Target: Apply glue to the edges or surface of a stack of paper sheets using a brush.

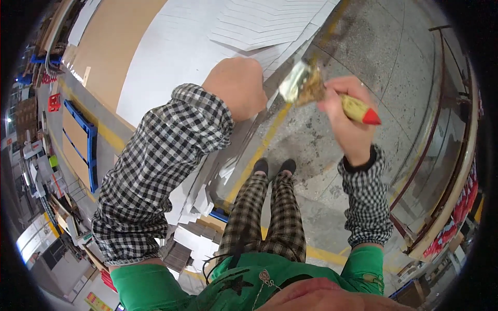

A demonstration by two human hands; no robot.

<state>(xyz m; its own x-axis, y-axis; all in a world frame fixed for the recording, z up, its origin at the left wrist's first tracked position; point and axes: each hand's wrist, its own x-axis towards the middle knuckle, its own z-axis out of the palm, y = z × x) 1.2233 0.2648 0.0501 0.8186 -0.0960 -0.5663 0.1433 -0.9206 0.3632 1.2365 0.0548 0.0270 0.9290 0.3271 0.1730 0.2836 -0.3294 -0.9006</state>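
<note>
My right hand (351,111) is closed around the handle of a scraper (302,85). It has a yellowish wooden handle with a red end and a broad blade, shiny at the tip and brown nearer the hand; motion blurs it. The blade is raised over the floor, just right of a stack of white sheets (181,49). At the right edge of that stack, my left hand (236,85) is curled with its back towards me. Its fingers are tucked under, so whatever they grip is hidden. Slanted rows of cut sheet edges (264,23) lie beyond it.
Brown board (116,44) borders the sheets on the left. A blue-framed pallet (88,145) stands farther left, near a red crate (54,102). Cut stacks (179,251) lie low at my left. A railed frame (441,155) runs along the right. Yellow lines (272,127) mark the concrete floor.
</note>
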